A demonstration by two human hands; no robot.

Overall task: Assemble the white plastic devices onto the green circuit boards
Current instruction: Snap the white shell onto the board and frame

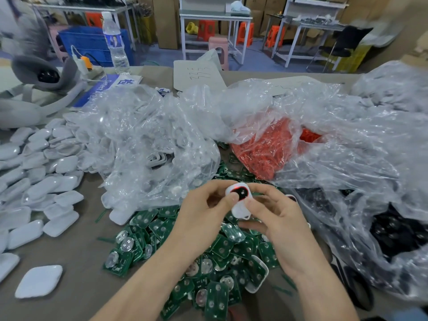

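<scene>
Both hands hold one white plastic device (240,210) above a heap of green circuit boards (222,251). The device's upper face carries a dark oval with a red glow. My left hand (201,214) pinches its left side, thumb tip on the dark oval. From the right, my right hand (275,218) grips the white body with curled fingers. Another white shell (258,278) lies among the boards under my right forearm. Many white plastic covers (39,181) spread over the table's left side.
Crumpled clear plastic bags (148,144) lie behind the hands; one holds red parts (266,147), another at the right holds dark parts (393,235). A water bottle (115,42) and a grey headset (46,75) sit at the far left. Paper sheets (196,75) lie at the table's back.
</scene>
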